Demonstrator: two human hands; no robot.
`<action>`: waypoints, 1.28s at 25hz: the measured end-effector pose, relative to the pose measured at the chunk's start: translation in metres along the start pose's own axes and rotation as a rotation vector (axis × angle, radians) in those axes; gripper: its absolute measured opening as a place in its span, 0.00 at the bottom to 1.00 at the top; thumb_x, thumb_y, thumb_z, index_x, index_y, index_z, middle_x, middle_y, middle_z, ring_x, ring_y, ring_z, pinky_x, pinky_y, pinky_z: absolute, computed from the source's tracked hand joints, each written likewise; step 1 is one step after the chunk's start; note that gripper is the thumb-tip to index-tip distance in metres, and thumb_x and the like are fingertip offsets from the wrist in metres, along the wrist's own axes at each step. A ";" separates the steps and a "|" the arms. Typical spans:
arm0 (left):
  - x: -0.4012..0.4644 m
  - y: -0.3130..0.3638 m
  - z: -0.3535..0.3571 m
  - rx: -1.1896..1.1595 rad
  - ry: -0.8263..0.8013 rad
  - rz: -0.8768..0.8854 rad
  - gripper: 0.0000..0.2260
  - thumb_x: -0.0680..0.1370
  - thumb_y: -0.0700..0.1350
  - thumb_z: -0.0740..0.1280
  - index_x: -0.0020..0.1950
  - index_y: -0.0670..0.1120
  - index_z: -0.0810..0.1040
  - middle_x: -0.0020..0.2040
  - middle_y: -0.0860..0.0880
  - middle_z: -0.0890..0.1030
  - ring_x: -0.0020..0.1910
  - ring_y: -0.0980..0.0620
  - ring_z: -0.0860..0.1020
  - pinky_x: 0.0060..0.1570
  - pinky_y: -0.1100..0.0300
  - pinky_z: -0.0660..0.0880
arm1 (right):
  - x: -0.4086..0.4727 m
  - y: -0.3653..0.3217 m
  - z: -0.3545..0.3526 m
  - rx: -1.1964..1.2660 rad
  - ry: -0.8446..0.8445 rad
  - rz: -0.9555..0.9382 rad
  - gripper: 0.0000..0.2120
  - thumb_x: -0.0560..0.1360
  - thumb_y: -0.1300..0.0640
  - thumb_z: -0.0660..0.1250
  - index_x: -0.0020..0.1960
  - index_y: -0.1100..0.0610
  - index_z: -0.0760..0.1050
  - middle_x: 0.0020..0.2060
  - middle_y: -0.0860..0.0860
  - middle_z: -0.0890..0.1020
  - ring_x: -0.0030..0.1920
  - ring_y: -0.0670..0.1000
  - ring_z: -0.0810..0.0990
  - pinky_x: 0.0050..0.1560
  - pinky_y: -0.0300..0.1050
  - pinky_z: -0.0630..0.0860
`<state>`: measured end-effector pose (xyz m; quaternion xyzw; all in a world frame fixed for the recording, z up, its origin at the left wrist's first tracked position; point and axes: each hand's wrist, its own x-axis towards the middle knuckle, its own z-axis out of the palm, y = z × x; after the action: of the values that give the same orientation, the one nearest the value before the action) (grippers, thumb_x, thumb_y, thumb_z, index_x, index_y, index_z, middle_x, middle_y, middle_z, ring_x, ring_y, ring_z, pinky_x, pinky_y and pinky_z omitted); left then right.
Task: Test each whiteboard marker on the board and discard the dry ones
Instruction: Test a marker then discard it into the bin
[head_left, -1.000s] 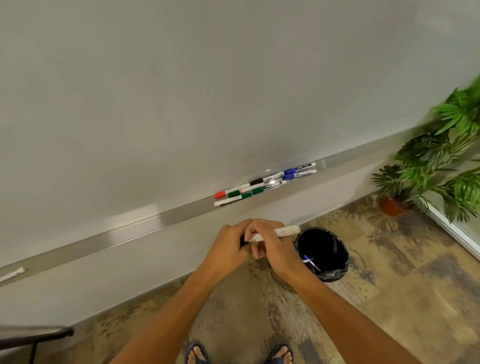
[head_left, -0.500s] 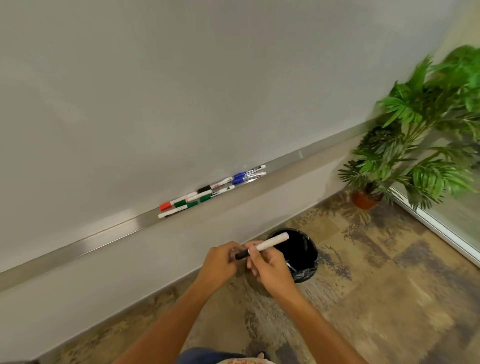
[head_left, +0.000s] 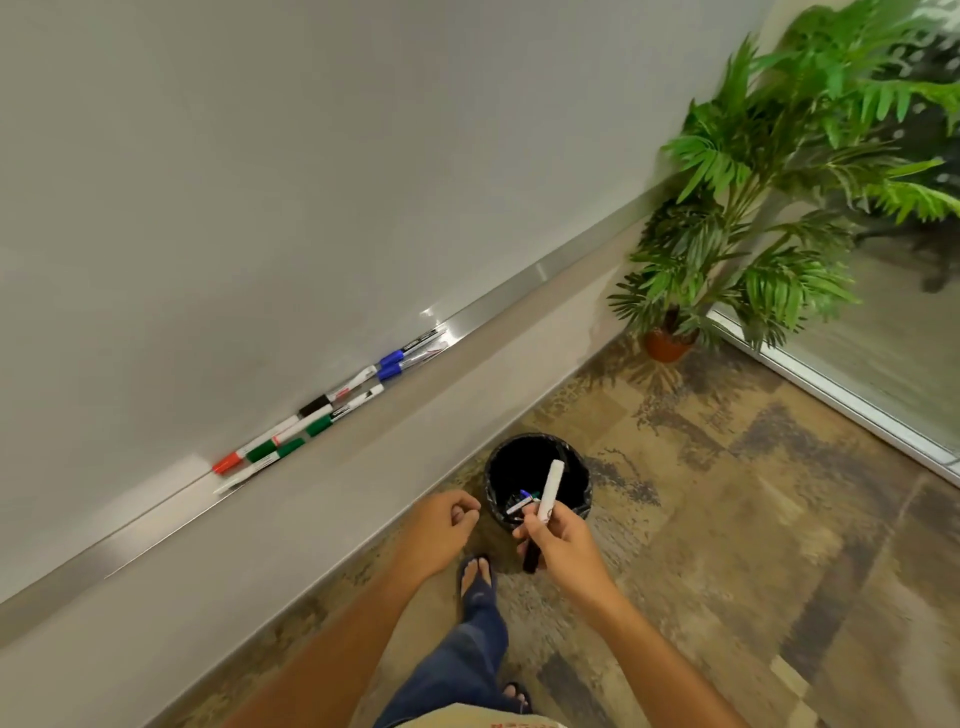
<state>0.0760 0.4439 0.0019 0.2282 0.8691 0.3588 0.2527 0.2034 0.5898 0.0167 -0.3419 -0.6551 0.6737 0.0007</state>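
My right hand (head_left: 558, 538) grips a white marker with a black cap (head_left: 549, 491), held almost upright over the near rim of the black bin (head_left: 576, 470). A couple of discarded markers (head_left: 523, 500) lie inside the bin. My left hand (head_left: 441, 525) hangs just left of the bin, fingers loosely curled, holding nothing. Several markers (head_left: 332, 405) with red, green, black and blue caps lie in a row on the metal tray (head_left: 498, 306) under the whiteboard (head_left: 311, 156).
A potted green plant (head_left: 753, 208) stands in the corner at the right, beside a glass wall (head_left: 883, 374). My left foot in a sandal (head_left: 475, 577) is on the patterned carpet just before the bin.
My hands have come apart: the left let go of the marker and dropped beside the bin. The right hand swung the marker upright over the bin. The view moved closer to the bin.
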 end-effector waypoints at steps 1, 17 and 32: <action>0.010 0.002 0.004 0.001 -0.028 -0.001 0.05 0.79 0.43 0.66 0.50 0.49 0.82 0.32 0.48 0.75 0.31 0.54 0.71 0.36 0.61 0.69 | 0.009 0.003 -0.005 0.025 0.008 0.023 0.06 0.83 0.58 0.62 0.56 0.58 0.76 0.43 0.58 0.84 0.39 0.52 0.82 0.41 0.43 0.78; 0.183 -0.002 0.030 0.091 -0.312 -0.038 0.06 0.81 0.46 0.65 0.52 0.50 0.81 0.27 0.53 0.70 0.25 0.58 0.69 0.27 0.67 0.63 | 0.188 0.031 -0.047 -0.225 0.119 0.610 0.06 0.78 0.58 0.70 0.53 0.57 0.76 0.49 0.58 0.83 0.48 0.57 0.84 0.38 0.51 0.84; 0.249 -0.023 0.046 0.060 -0.421 0.004 0.06 0.80 0.45 0.66 0.53 0.49 0.82 0.27 0.54 0.70 0.24 0.57 0.68 0.27 0.67 0.63 | 0.306 0.064 -0.089 -0.768 0.048 0.581 0.05 0.81 0.58 0.62 0.47 0.57 0.69 0.34 0.53 0.74 0.33 0.54 0.73 0.33 0.52 0.73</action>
<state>-0.0923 0.5961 -0.1116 0.3071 0.8071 0.2776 0.4210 0.0382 0.7967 -0.1725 -0.5018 -0.7337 0.3471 -0.2988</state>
